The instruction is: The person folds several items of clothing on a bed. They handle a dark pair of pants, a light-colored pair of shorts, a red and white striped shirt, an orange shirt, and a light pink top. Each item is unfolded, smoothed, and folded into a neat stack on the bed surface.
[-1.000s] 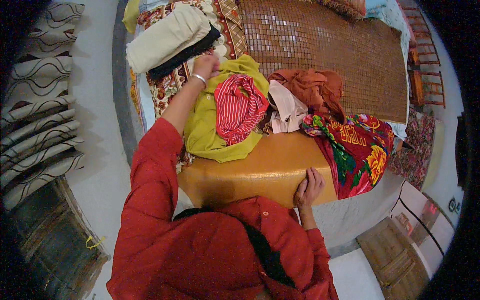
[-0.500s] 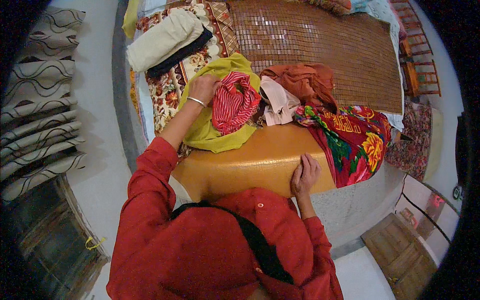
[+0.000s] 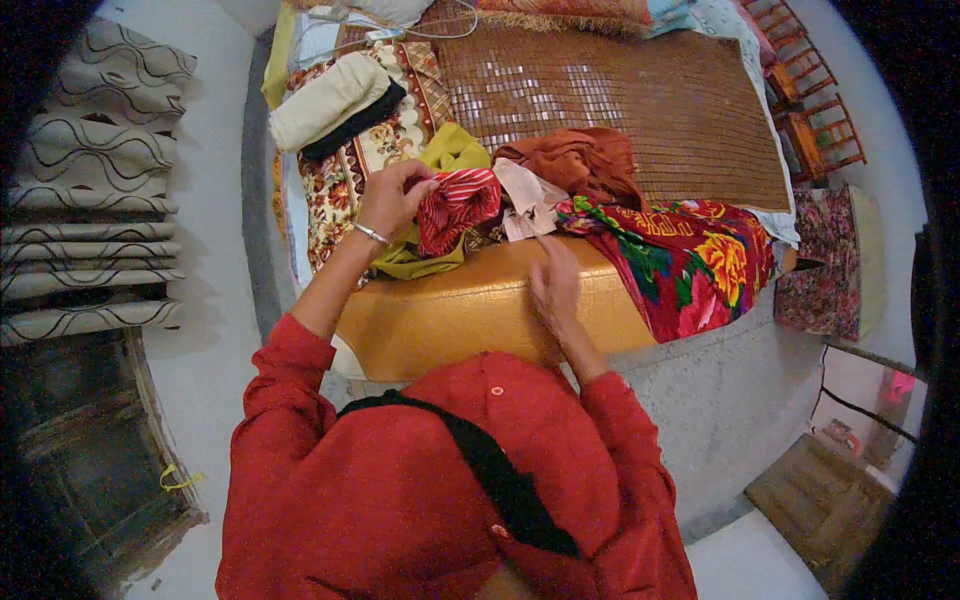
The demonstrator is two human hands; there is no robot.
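My left hand (image 3: 395, 200), a silver bangle at its wrist, pinches the left edge of a red-and-white striped cloth (image 3: 455, 212). That cloth is lifted and bunched, its exact kind unclear. Partly under it lies a crumpled yellow-green cloth (image 3: 455, 150). My right hand (image 3: 556, 285) holds nothing; its slightly blurred fingers are apart, over the shiny tan mat (image 3: 440, 315) at the bed's near edge. Just beyond those fingers sits a pale pink piece of fabric (image 3: 527, 203), with a rust-brown cloth (image 3: 580, 165) behind it.
A red flowered cloth (image 3: 690, 265) hangs over the bed's near edge on the right. Folded cream cloth (image 3: 330, 100) and black cloth (image 3: 355, 125) lie stacked at the left. A brown tile mat (image 3: 680, 110) covers the bed's far part. A white cable (image 3: 440, 35) crosses the back.
My left hand has raised and gathered the striped cloth off the yellow-green one. My right hand has left the mat's edge and moved left and farther in. The view has shifted slightly.
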